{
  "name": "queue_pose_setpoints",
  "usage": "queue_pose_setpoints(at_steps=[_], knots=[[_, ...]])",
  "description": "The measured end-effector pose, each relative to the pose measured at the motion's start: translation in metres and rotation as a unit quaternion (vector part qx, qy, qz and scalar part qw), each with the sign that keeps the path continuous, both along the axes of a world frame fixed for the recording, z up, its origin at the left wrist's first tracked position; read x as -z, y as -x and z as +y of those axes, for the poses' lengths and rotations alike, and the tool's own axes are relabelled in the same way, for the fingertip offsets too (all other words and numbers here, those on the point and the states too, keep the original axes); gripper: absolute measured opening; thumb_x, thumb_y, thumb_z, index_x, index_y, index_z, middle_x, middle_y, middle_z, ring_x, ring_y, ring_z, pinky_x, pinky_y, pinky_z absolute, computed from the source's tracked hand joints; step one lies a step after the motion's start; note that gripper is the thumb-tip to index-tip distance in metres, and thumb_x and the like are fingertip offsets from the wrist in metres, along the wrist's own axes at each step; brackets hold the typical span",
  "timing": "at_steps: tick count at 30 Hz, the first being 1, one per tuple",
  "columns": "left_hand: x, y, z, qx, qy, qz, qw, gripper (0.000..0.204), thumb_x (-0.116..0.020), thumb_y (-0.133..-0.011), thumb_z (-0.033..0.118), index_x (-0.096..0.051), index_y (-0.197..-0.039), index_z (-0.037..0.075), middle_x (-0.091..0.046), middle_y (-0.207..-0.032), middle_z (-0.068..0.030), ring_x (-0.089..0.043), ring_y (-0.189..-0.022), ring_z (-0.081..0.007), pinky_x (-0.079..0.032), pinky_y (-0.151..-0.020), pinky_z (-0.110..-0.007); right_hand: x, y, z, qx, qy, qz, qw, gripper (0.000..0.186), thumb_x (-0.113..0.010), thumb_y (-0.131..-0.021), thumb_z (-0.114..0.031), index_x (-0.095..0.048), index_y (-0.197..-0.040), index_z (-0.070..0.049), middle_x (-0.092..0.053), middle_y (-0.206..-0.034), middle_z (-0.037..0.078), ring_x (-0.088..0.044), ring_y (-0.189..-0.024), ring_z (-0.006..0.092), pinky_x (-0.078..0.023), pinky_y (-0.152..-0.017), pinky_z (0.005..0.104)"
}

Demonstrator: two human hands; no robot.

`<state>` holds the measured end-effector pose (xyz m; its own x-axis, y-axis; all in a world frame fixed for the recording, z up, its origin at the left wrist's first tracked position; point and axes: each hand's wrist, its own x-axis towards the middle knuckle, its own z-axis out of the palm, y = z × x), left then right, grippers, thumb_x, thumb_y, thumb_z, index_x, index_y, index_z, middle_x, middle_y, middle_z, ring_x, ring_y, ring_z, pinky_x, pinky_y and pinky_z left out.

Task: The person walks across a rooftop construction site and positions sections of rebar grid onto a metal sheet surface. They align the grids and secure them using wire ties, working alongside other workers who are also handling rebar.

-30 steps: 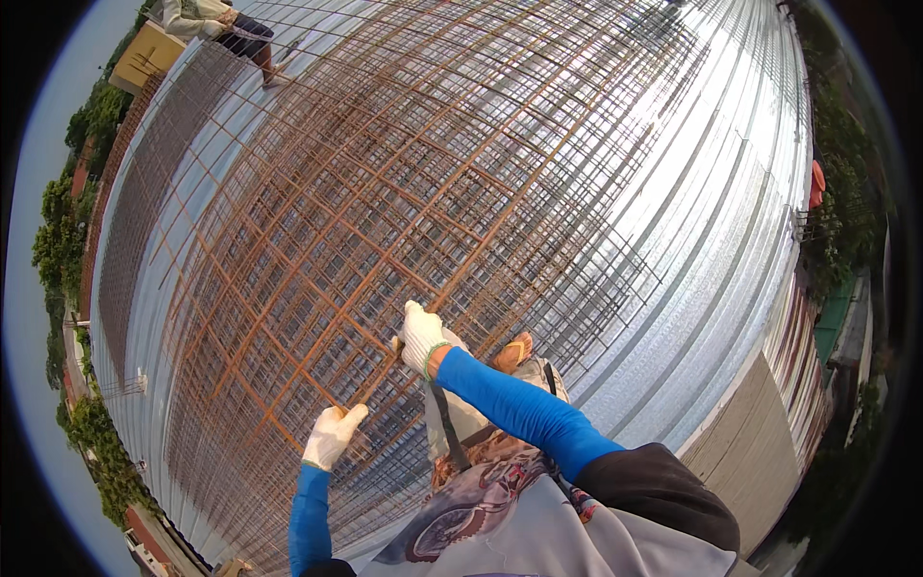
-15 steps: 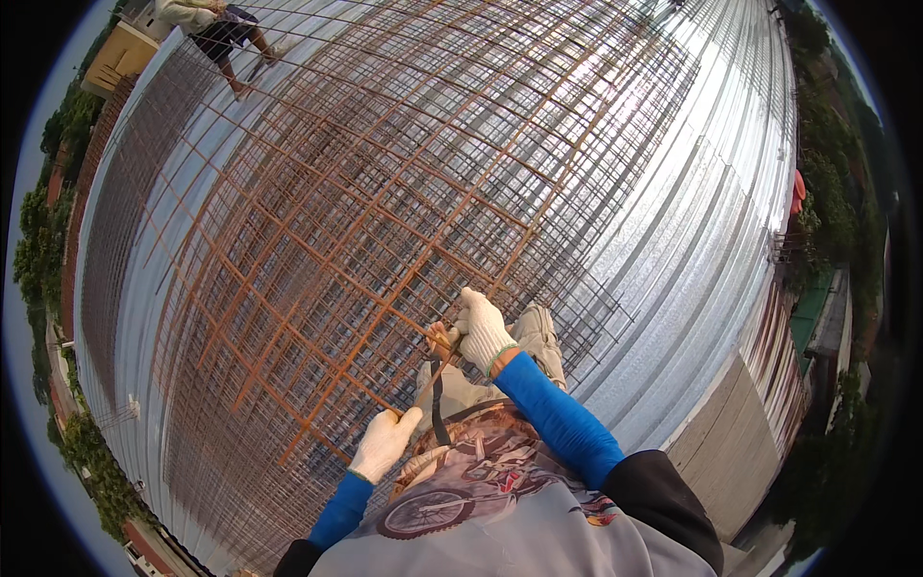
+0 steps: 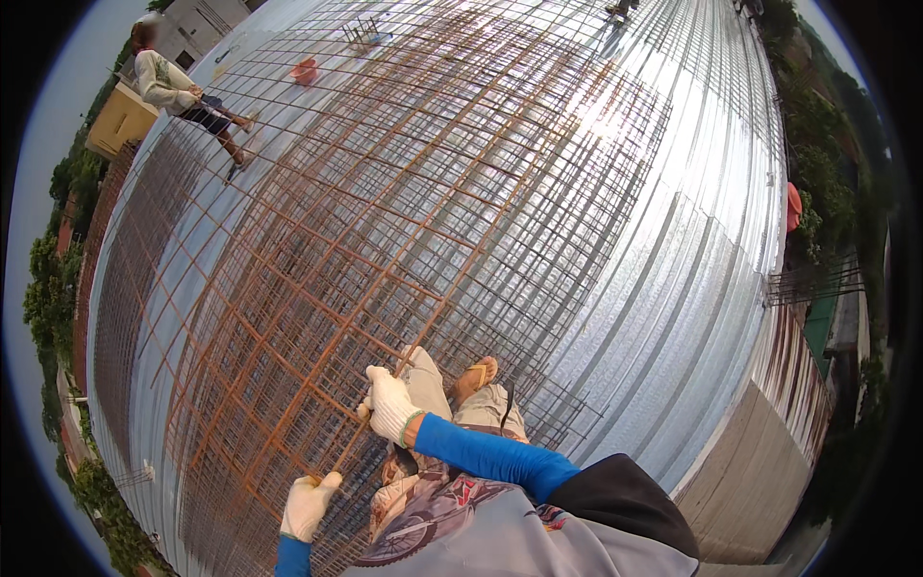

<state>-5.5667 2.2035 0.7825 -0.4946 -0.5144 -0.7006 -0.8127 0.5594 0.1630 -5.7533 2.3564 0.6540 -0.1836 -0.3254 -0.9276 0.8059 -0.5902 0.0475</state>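
Note:
Both hands wear off-white knitted gloves, with blue sleeves on the forearms. My left hand is closed round the near edge of a rusty steel rebar mesh sheet. Farther along that same edge bar, to the right, my right hand is closed on it too. The sheet stretches away from me over a stack of similar mesh; where it parts from the stack is hard to tell. My sandalled foot shows just right of my right hand, among the bars.
Ribbed metal decking lies under and around the stack. A co-worker stands at the far left beside the mesh, hands low. Another mesh stack lies left. An orange-red bucket sits far off. A grey slab borders the right.
Both hands, still gripping the mesh edge, have shifted left and nearer in view. My legs have changed stance. The view has tilted up, showing more of the co-worker and the bucket.

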Motion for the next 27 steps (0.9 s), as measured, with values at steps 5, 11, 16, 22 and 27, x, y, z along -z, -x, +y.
queue_pose_setpoints(at_steps=[5,11,16,22,27], knots=[[-0.021,0.107,0.042,-0.027,-0.022,-0.015,0.999,0.064,-0.082,-0.084,0.058,-0.063,-0.072,-0.002,-0.047,-0.058,-0.0018,-0.047,-0.057,-0.0151,-0.039,-0.054,-0.038,-0.011,0.089,0.034,-0.001,0.011,-0.016,1.0,0.025,-0.064,-0.099,-0.026,-0.045,-0.103,-0.01,-0.041,-0.067,0.003,-0.039,-0.05,0.0188,-0.044,-0.048,0.0418],[0.024,0.186,0.074,-0.077,-0.081,0.009,0.994,0.052,-0.086,-0.083,0.043,-0.067,-0.081,-0.006,-0.055,-0.063,-0.0056,-0.052,-0.061,-0.0168,-0.043,-0.057,-0.038,-0.005,0.195,0.075,-0.038,-0.043,-0.012,0.998,0.024,-0.066,-0.095,-0.021,-0.05,-0.082,-0.01,-0.041,-0.061,0.004,-0.041,-0.05,0.0235,-0.044,-0.048,0.0457],[0.024,0.297,0.104,-0.054,-0.081,0.012,0.995,0.046,-0.084,-0.084,0.042,-0.075,-0.091,-0.003,-0.065,-0.067,-0.0098,-0.06,-0.063,-0.0213,-0.046,-0.061,-0.038,-0.009,0.301,0.114,0.039,-0.055,0.022,0.997,0.023,-0.067,-0.098,-0.023,-0.052,-0.083,-0.014,-0.041,-0.063,0.0,-0.039,-0.049,0.0187,-0.043,-0.045,0.0417],[0.019,0.412,0.148,-0.021,-0.068,0.037,0.997,0.048,-0.079,-0.086,0.041,-0.071,-0.086,-0.006,-0.06,-0.062,-0.0102,-0.057,-0.061,-0.0176,-0.045,-0.058,-0.037,-0.014,0.415,0.159,0.046,0.003,0.02,0.999,0.024,-0.067,-0.098,-0.02,-0.05,-0.083,-0.014,-0.043,-0.065,0.001,-0.04,-0.052,0.0174,-0.044,-0.049,0.0399],[0.023,0.535,0.202,-0.021,-0.077,-0.002,0.997,0.049,-0.078,-0.083,0.039,-0.066,-0.074,-0.007,-0.056,-0.061,-0.006,-0.053,-0.06,-0.0149,-0.041,-0.054,-0.039,0.016,0.53,0.202,0.018,-0.021,-0.004,1.0,0.02,-0.067,-0.096,-0.02,-0.053,-0.087,-0.009,-0.043,-0.067,0.002,-0.039,-0.05,0.0182,-0.043,-0.047,0.0414]])
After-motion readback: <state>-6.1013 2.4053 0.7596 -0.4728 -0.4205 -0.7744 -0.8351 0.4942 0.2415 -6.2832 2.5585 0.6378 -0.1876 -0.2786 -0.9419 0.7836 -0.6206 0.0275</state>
